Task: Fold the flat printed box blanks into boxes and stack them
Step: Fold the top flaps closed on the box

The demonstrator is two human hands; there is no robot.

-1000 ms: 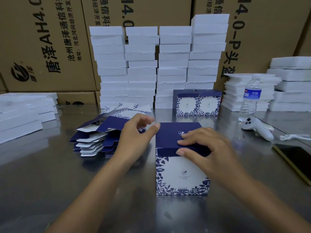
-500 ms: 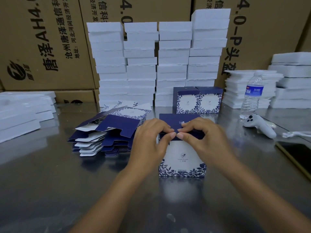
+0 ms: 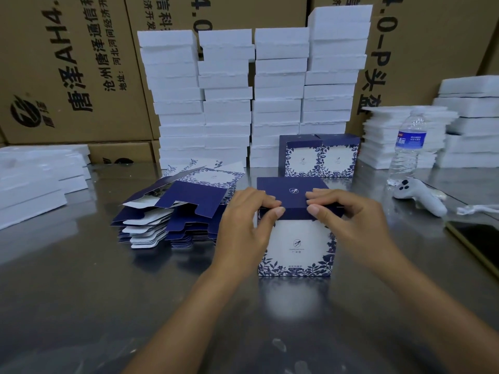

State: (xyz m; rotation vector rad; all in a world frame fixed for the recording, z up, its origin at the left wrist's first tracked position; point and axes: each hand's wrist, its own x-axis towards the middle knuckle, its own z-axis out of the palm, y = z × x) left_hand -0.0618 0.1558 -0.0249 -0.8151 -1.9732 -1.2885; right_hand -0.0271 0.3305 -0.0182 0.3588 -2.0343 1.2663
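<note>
A blue-and-white printed box (image 3: 295, 247) stands upright on the metal table (image 3: 81, 292), its navy lid flap folded down on top. My left hand (image 3: 247, 220) grips the lid's front left edge, fingers on top and thumb at the front. My right hand (image 3: 343, 217) grips the front right edge the same way. A pile of flat box blanks (image 3: 172, 211) lies just left of my left hand. Two folded boxes (image 3: 320, 156) stand side by side behind the one I hold.
Tall stacks of white foam trays (image 3: 253, 95) stand at the back, with lower stacks at far left (image 3: 35, 184) and right (image 3: 469, 125). A water bottle (image 3: 407, 149), a white controller (image 3: 418, 197) and a dark phone (image 3: 483, 244) lie on the right. Cardboard cartons line the wall.
My left hand came over from the blanks pile to the lid. Both hands then spread apart along the lid's front edge, and the flap now lies flatter.
</note>
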